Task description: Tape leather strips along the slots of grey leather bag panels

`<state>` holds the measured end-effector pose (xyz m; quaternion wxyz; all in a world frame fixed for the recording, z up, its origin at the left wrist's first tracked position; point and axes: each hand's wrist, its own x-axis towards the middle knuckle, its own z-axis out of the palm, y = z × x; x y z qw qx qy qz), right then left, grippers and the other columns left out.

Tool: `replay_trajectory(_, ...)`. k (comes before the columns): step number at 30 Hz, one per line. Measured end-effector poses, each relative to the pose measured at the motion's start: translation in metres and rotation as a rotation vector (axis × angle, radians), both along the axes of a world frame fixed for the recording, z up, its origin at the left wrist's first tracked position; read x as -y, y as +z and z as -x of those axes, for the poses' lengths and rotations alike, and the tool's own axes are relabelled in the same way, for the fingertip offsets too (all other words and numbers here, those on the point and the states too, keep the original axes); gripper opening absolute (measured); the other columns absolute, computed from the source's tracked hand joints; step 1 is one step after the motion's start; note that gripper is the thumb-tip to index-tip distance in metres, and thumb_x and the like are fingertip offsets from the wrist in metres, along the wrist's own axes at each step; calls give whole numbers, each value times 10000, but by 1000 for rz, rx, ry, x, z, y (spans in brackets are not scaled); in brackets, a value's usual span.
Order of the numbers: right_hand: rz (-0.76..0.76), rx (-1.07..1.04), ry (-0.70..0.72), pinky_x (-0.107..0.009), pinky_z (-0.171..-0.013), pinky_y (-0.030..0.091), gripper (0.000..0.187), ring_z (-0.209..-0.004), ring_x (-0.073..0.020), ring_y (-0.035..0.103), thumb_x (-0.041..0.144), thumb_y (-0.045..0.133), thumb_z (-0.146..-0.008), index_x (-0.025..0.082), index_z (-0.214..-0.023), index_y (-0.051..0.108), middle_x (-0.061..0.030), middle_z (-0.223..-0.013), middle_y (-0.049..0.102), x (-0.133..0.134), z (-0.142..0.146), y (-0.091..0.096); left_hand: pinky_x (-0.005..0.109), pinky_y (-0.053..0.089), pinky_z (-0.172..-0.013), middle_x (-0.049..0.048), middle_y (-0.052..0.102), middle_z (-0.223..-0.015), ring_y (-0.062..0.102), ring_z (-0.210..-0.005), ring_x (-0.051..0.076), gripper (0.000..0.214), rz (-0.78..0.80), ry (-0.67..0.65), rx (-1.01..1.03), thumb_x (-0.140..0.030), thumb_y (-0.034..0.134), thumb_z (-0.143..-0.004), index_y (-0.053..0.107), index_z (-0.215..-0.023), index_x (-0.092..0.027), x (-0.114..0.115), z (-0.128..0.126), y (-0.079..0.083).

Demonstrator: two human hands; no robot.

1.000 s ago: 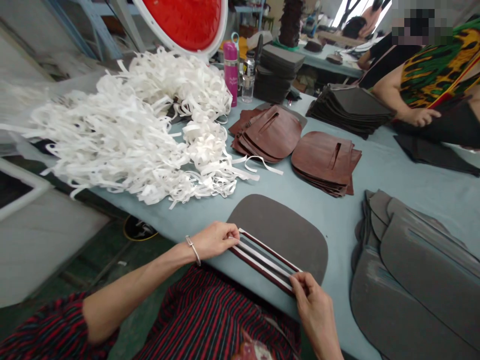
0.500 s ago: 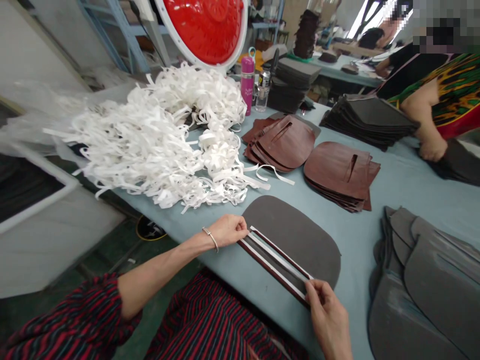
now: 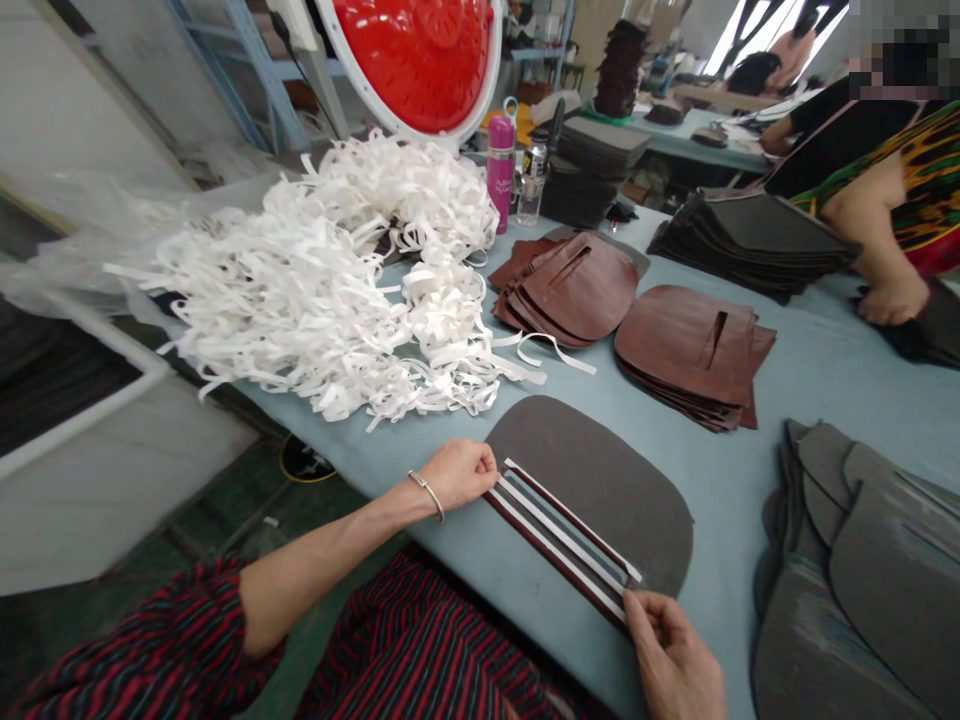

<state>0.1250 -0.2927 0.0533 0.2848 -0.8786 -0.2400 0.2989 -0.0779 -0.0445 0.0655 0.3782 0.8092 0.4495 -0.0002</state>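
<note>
White strip (image 3: 564, 532) ran along gray panel's (image 3: 592, 465) near side, on bench (image 3: 724, 490).
Left hand (image 3: 463, 472) pinched its left end, right hand (image 3: 675, 648) its right — brown stack (image 3: 671, 345) sat beyond, to the right.

Dark cloth garment with narrow red and grey stripes (image 3: 431, 650).
Its loose left sleeve (image 3: 169, 640) is gathered; a thin silver-coloured bangle (image 3: 427, 488) is around the left wrist (image 3: 403, 503).

three strips (image 3: 562, 533) on one panel (image 3: 600, 480), two red-brown stacks (image 3: 690, 350), one flask (image 3: 500, 180).
</note>
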Motion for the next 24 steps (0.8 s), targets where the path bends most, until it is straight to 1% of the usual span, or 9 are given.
replay_trajectory(8,8,-1,-31,-236,-541,470,418,-565,-182,616,619,547,-671,212,-717,634,-10,-590,655,-4,3,7,219,394,-564,5,673,-670,597,-626,141,154,-3,15,-41,-283,545,-732,669,-707,-196,0,-3,0)
replay_trajectory(12,-17,1,-40,-235,-537,470,433,-564,-179,614,628,549,-659,206,-716,629,-17,-599,658,-4,5,7,219,399,-575,4,673,-669,596,-629,140,161,-7,13,-52,-298,550,-733,672,-708,-197,1,-3,0)
replay_trajectory(18,-54,69,-69,-249,-501,457,441,-507,-175,581,647,539,-631,212,-659,608,-13,-540,619,-9,9,7,222,387,-561,-4,674,-680,594,-629,141,141,-20,28,-64,-282,552,-727,670,-710,-207,2,-3,0)
replay_trajectory(24,-51,102,-39,-240,-498,423,420,-497,-159,554,628,514,-685,216,-668,597,6,-530,593,-6,9,3,227,364,-550,-17,657,-663,582,-615,134,111,-52,45,-84,-253,556,-719,657,-700,-212,4,-5,1)
